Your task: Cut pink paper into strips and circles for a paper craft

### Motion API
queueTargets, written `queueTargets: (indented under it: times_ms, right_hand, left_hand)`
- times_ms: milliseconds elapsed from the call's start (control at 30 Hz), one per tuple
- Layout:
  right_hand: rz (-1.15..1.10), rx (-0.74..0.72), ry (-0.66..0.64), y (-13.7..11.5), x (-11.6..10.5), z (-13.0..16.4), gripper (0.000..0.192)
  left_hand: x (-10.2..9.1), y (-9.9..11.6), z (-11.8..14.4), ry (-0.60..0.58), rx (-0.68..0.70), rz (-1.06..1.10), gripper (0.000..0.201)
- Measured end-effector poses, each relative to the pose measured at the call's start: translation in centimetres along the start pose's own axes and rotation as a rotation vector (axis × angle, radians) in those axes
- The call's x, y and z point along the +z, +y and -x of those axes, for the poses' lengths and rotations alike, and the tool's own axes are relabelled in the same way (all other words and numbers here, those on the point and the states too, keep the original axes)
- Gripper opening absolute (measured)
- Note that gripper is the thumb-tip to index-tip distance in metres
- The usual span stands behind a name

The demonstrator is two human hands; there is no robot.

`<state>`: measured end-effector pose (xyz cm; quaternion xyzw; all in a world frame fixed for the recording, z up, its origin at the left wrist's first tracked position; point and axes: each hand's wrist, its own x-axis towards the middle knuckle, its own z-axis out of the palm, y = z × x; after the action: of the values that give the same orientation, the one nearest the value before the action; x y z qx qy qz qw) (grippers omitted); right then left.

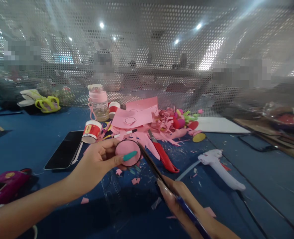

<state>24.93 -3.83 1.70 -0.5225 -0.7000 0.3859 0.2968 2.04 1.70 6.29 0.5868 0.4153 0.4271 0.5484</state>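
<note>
Between the thumb and fingers of my left hand (104, 157) is a pink paper circle (127, 149) with a dark outline round its rim. The scissors (153, 166) are in my right hand (179, 196), their dark blades pointing up and left, with the tip beside the circle's right edge. Part of their blue handle shows below my fingers. Whether the blades touch the paper I cannot tell. Behind the circle lie pink paper sheets (120, 117) with drawn circles, and a red-handled utility knife (164, 156) rests just right of the blades.
A white glue gun (221, 169) lies at right, its cord trailing forward. Left are a black phone (66, 151), a tipped paper cup (91, 131) and a bottle (98, 103). Pink scraps (136, 181) dot the blue table (87, 219). A perforated metal screen (147, 43) stands behind.
</note>
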Motion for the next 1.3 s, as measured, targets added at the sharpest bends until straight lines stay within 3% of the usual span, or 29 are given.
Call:
queueTargets:
  times_ms: [200,367,1300]
  right_hand:
    - [0.051,-0.058,0.040,-0.7,0.1,-0.5,0.059]
    - [0.075,0.069,-0.044,-0.6,0.4,-1.9,0.051]
    - [0.013,0.027,-0.080,-0.7,0.3,-2.0,0.051]
  left_hand:
    - [0.0,-0.1,0.1,-0.039,-0.007,-0.005,0.021]
    - [0.1,0.2,0.1,-0.068,0.012,-0.020,0.016]
    - [0.4,0.6,0.4,-0.015,0.002,-0.067,0.023]
